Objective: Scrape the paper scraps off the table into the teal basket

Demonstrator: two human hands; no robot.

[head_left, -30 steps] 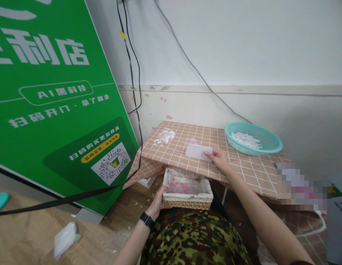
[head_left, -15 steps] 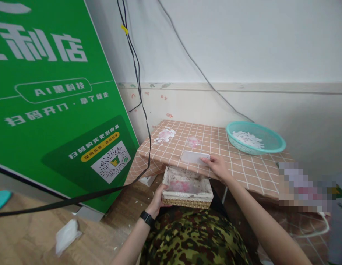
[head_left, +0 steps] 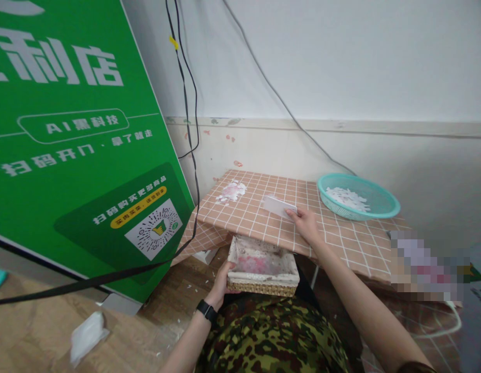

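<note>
The worktop (head_left: 366, 246), covered in checked cloth, slopes across the scene; its cloth appears loose at the near edge and could ruck up under a dragging card, scattering whatever lies there. Black strap (head_left: 190, 150): hangs past the worktop's left corner, where a leftward reach might snag it. Turquoise colander (head_left: 382, 201): stands at the far right, holding white flakes (head_left: 347, 199); a wide swing of the right elbow could nudge it. Lined basket (head_left: 262, 288): just below the worktop's near edge, pinkish matter inside. The left hand (head_left: 221, 282) grips only its left side, so the unsupported right end could dip, or a gap at the edge let bits fall to the floor. White card (head_left: 278, 206): tilted above the middle of the worktop, its right end pinched between thumb and fingers of the right hand (head_left: 306, 224); held at one end, it could twist or flex under pressure. Loose flakes (head_left: 231, 191), far left: light enough, probably, to scatter at a hurried stroke.
</note>
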